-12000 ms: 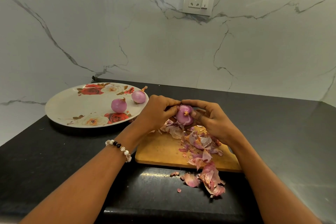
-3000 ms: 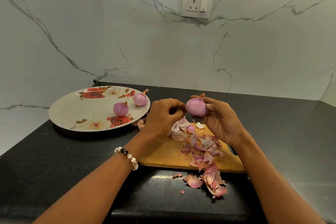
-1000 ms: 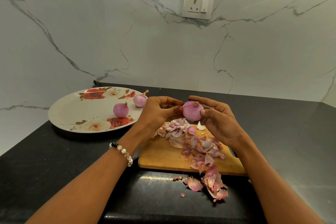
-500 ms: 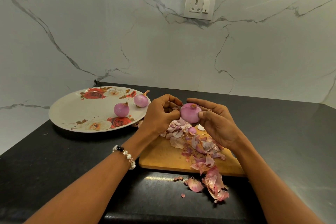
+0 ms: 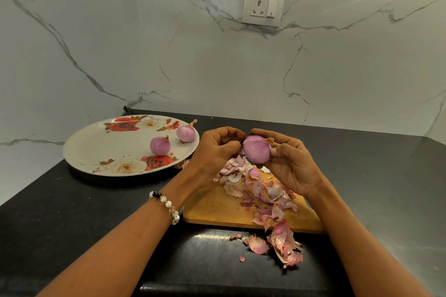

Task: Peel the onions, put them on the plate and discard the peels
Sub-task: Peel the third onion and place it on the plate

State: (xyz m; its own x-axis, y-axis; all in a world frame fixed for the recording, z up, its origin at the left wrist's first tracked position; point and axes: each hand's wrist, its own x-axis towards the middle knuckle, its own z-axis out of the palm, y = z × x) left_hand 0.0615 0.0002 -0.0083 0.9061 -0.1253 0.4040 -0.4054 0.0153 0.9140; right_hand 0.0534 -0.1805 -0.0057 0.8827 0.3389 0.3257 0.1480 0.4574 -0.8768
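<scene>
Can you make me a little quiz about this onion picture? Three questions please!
1. How many onions lie on the plate? One onion sits near the middle, another onion by the rim.
2. True or false: the right hand holds the third onion above the cutting board.
3. Where are the peels? A) all on the plate B) on the cutting board, with some spilled onto the counter C) in a bin

Key: 1. two; 2. true; 3. B
</scene>
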